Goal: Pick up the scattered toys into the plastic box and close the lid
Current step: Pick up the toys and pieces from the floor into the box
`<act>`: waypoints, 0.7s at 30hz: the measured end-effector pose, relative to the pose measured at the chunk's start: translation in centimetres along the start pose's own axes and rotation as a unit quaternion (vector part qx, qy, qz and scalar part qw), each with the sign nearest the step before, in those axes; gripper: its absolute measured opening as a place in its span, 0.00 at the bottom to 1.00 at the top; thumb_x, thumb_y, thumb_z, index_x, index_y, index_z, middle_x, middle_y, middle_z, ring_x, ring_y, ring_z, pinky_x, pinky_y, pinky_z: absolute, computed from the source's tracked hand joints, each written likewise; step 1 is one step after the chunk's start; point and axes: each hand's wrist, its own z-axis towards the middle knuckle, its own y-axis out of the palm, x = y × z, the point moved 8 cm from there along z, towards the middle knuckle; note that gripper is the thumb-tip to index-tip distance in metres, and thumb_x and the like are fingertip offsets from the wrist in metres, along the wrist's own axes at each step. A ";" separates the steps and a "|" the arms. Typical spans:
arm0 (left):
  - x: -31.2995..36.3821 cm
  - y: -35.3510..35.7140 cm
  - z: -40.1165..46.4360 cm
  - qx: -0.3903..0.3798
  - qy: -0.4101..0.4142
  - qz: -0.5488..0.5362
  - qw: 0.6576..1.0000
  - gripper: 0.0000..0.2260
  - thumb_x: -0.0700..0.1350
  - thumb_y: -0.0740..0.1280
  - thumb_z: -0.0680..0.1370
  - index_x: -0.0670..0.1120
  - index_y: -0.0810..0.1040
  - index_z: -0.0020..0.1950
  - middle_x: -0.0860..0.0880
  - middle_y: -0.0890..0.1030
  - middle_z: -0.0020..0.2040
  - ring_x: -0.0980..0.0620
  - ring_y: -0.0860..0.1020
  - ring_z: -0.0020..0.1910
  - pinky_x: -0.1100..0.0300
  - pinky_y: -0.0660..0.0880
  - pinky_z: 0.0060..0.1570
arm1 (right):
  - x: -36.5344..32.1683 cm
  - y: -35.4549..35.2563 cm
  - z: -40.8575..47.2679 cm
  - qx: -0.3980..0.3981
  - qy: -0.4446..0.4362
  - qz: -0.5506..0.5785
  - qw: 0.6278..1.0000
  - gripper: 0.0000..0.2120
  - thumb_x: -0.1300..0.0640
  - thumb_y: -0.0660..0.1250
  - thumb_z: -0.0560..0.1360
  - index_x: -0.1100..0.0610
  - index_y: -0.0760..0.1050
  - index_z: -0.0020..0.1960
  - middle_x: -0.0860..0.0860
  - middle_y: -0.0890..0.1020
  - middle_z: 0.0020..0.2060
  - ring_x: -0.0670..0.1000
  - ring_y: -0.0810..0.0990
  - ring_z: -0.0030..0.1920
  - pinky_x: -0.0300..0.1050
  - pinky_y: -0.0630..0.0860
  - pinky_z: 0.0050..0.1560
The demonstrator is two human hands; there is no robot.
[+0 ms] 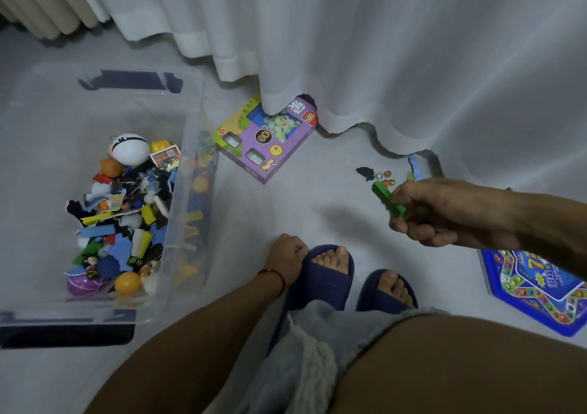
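Head cam, L to R: clear plastic box [190, 147] on floor at left, lid off, piled w/ toys [127, 210]. Purple game box [270, 140] beside it, part under white curtain [349, 48]. Left hand [286, 255] low by left slipper [327, 274], fingers curled under, can't tell if holding anything. Marbles [384, 177] + dark scrap [367, 172] by curtain hem. Right hand [444, 213] raised, fingers curled round green block [386, 196]. Blue board game [536, 290] far right

Red wrist string [273, 274], navy slippers [327, 274], perhaps denim shorts [320, 328]
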 end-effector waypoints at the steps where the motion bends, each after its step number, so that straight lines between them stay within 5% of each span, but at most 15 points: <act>1: 0.2 -0.2 -0.1 -0.009 0.012 0.010 1.000 0.06 0.38 0.64 0.76 0.40 0.81 0.43 0.42 0.79 0.46 0.53 0.72 0.43 0.56 0.71 0.48 | 0.0 0.1 -0.1 0.000 0.001 -0.002 1.000 0.09 0.54 0.58 0.80 0.60 0.67 0.45 0.55 0.75 0.33 0.47 0.63 0.25 0.36 0.60 0.20; 5: 0.8 -0.6 -0.6 0.000 0.011 0.026 1.000 0.07 0.34 0.64 0.76 0.38 0.83 0.46 0.46 0.80 0.44 0.55 0.73 0.42 0.68 0.66 0.42 | 0.1 0.4 -0.5 0.004 0.001 -0.021 1.000 0.09 0.54 0.58 0.80 0.59 0.67 0.45 0.54 0.75 0.31 0.47 0.63 0.25 0.36 0.60 0.21; 13: 0.6 -0.8 -0.7 0.035 -0.007 0.030 0.999 0.07 0.35 0.66 0.75 0.40 0.84 0.43 0.45 0.83 0.42 0.55 0.75 0.38 0.69 0.69 0.39 | 1.2 -0.4 -0.9 0.030 -0.013 0.051 0.998 0.09 0.54 0.60 0.79 0.59 0.69 0.54 0.59 0.80 0.42 0.52 0.72 0.34 0.45 0.74 0.34; 16: 0.5 -1.2 -0.4 0.031 -0.004 0.018 0.999 0.06 0.35 0.67 0.74 0.40 0.84 0.41 0.45 0.83 0.41 0.54 0.77 0.39 0.61 0.77 0.42 | 1.4 -0.5 -1.0 0.036 -0.012 0.058 0.998 0.10 0.53 0.59 0.80 0.60 0.70 0.54 0.60 0.81 0.43 0.53 0.75 0.35 0.46 0.76 0.36; 19: 0.4 -3.0 -1.1 0.053 -0.088 -0.134 0.986 0.06 0.35 0.65 0.76 0.39 0.83 0.44 0.42 0.83 0.41 0.51 0.78 0.37 0.64 0.78 0.38 | 0.6 -0.4 -1.3 0.040 -0.013 0.048 0.998 0.11 0.54 0.59 0.81 0.62 0.71 0.56 0.59 0.81 0.42 0.53 0.78 0.36 0.45 0.77 0.35; 21: 1.1 -4.2 -2.5 0.048 -0.155 -0.343 0.925 0.07 0.34 0.64 0.78 0.39 0.81 0.51 0.41 0.80 0.42 0.51 0.76 0.36 0.67 0.77 0.36 | -0.6 0.1 -1.5 0.037 -0.013 0.033 0.999 0.12 0.54 0.59 0.81 0.63 0.72 0.55 0.59 0.81 0.42 0.54 0.78 0.36 0.45 0.78 0.35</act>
